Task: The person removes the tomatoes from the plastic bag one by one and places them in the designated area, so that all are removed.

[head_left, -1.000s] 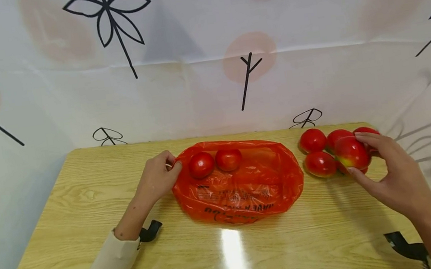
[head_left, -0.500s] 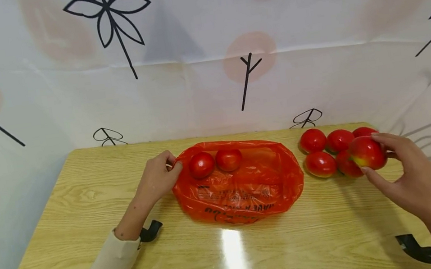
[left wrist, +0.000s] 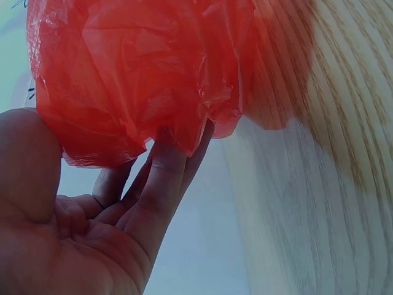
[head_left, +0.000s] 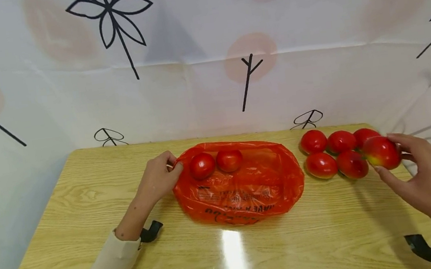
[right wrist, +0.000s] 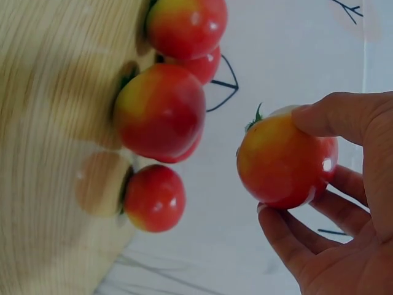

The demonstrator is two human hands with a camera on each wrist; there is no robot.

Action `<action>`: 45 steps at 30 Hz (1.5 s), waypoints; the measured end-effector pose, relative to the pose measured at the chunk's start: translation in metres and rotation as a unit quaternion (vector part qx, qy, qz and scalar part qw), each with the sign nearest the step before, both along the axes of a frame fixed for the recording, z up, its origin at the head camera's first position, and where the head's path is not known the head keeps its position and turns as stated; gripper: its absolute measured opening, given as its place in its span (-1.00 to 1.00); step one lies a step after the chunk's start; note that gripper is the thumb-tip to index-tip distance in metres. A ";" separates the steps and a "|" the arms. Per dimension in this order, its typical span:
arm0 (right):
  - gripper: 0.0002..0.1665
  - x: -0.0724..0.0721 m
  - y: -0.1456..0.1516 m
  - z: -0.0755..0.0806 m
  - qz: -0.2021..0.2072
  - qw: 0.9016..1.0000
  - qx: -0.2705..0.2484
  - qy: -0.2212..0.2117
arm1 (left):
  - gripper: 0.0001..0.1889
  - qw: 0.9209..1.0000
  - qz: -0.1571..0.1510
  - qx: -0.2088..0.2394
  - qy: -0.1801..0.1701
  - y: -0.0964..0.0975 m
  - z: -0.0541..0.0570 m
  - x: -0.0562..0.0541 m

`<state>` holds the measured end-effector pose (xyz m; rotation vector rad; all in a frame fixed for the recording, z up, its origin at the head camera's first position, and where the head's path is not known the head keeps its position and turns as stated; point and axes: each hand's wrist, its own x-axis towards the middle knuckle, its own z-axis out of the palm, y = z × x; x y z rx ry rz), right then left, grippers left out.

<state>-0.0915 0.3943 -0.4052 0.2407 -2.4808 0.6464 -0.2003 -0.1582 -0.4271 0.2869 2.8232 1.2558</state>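
Note:
My left hand [head_left: 156, 177] pinches the left rim of a red plastic bag [head_left: 244, 194], which lies with its mouth spread on the table. Two tomatoes [head_left: 202, 165] rest side by side inside it, toward the back. In the left wrist view, thin crumpled bag film [left wrist: 147, 67] hangs between the thumb and fingers. My right hand [head_left: 429, 172] grips a red tomato with a yellow patch [head_left: 382, 153] between thumb and fingertips. The right wrist view shows that tomato [right wrist: 285, 161] raised off the table, its green stem end facing the tabletop.
Several more tomatoes [head_left: 321, 165] sit in two rows at the table's back right, beside the held one. The wood table [head_left: 167, 268] ends at a patterned cloth backdrop [head_left: 194, 96]. Black straps [head_left: 427, 250] show near both wrists.
My right hand has moved to the right with the tomato, away from above the front-row tomatoes. The left hand and the bag stay where they were.

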 end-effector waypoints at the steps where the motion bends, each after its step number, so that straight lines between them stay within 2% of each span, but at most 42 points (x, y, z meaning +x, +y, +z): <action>1: 0.14 0.000 0.001 -0.001 -0.002 1.000 -0.001 -0.002 | -0.86 1.000 0.000 0.000 -0.001 0.000 0.000 0.000; 15: 0.07 0.001 0.018 -0.010 -0.051 0.998 0.007 -0.048 | -0.87 1.000 -0.006 0.001 0.004 0.002 0.000 0.000; 23: 0.04 -0.001 0.028 -0.018 -0.052 0.997 0.011 -0.049 | -0.87 1.000 -0.009 0.009 0.005 0.002 0.000 0.001; 29: 0.02 -0.002 0.035 -0.024 -0.050 0.996 0.016 -0.066 | -0.88 1.000 -0.009 0.012 0.003 0.002 0.000 0.002; 45: -0.10 -0.010 0.045 -0.039 -0.033 0.997 0.031 -0.065 | -0.89 1.000 -0.009 0.012 -0.003 0.002 -0.002 0.001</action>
